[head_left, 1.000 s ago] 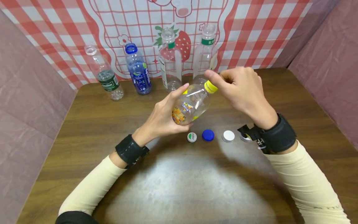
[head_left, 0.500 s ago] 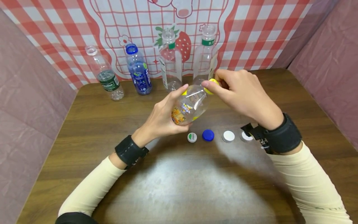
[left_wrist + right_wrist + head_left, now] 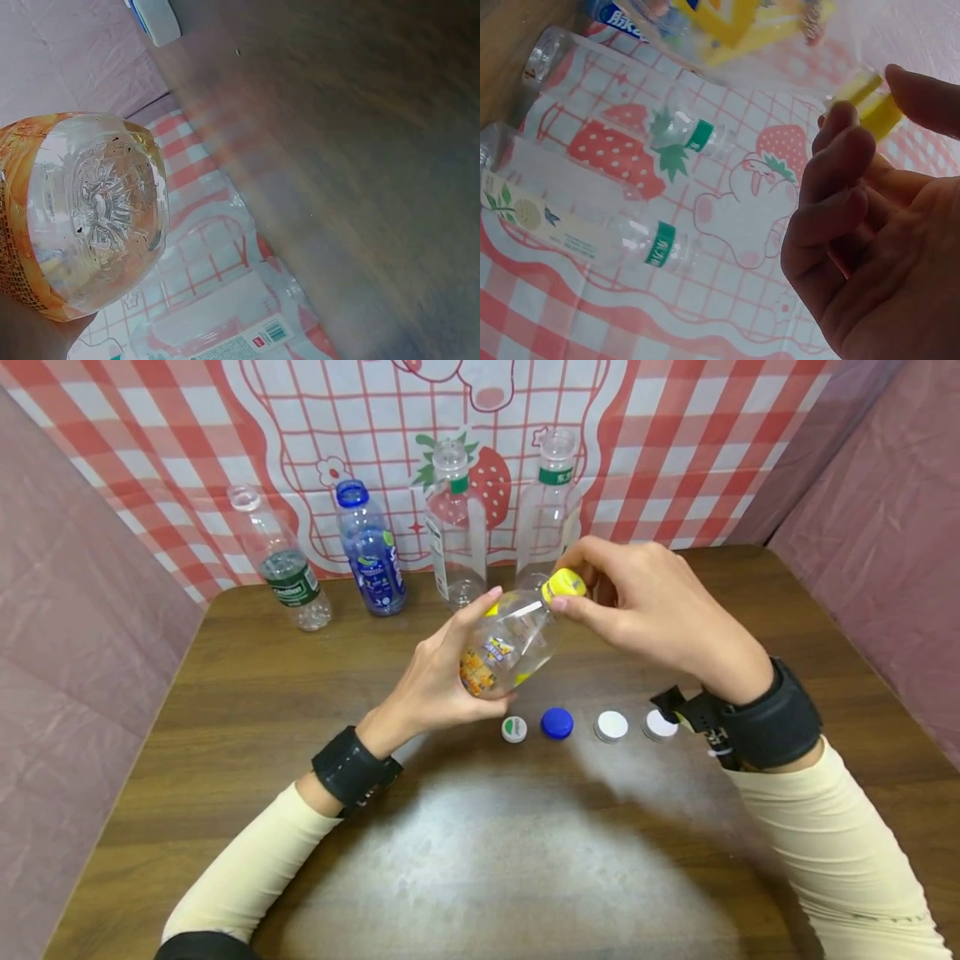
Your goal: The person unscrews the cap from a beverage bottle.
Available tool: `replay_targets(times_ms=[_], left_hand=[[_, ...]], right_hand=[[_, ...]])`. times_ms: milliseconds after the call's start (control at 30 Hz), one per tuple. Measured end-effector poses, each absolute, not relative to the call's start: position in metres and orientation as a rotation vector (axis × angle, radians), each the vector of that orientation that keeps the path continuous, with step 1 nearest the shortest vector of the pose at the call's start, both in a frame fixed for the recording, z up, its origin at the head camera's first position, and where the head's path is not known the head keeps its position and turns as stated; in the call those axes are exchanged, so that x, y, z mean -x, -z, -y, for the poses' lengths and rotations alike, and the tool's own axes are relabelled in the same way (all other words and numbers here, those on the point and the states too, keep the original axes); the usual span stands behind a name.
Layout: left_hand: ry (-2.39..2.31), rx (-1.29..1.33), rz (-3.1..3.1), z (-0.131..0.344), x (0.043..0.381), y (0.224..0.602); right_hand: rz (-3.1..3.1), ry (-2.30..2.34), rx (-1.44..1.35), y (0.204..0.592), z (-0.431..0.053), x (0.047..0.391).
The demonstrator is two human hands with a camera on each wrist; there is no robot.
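A clear plastic bottle (image 3: pixel 517 639) with an orange and yellow label is held tilted above the table, its neck toward the upper right. My left hand (image 3: pixel 431 681) grips it round the body, thumb and fingers on opposite sides. The ridged bottom (image 3: pixel 112 202) of the bottle faces the left wrist camera. At the neck, my right hand (image 3: pixel 648 602) pinches a yellow bottle cap (image 3: pixel 564 585) between thumb and index finger. In the right wrist view the cap sits right at the bottle's mouth, and the other fingers of that hand are curled below it.
Along the back stand a green-labelled bottle (image 3: pixel 291 578), a blue bottle (image 3: pixel 372 556) and two clear bottles (image 3: pixel 457 527) with green neck bands, all uncapped. A green-and-white cap (image 3: pixel 514 729), a blue cap (image 3: pixel 557 723) and two white caps (image 3: pixel 611 726) lie on the wooden table (image 3: pixel 480 860).
My right hand has turned about the bottle's neck, its wrist shifting slightly right and down. The yellow cap's top now shows more. My left hand and the bottle have hardly moved.
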State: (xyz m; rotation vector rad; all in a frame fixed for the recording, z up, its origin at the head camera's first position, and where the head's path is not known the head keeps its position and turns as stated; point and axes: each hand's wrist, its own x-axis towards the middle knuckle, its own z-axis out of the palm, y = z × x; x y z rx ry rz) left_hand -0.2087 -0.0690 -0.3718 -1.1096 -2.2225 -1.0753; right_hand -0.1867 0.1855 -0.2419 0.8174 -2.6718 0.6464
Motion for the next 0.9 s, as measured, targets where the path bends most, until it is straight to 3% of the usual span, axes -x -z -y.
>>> replay_targets(times_ms=[400,900], left_hand=[[1.048,1.124,2.221,0.066,0.211,0.367],[1.020,1.127,2.213,0.068,0.209,0.367]], right_hand=[[2.617,-0.671,-0.380,0.251,-0.185,0.191],[2.669,-0.582,-0.387,0.255,-0.168,0.189]])
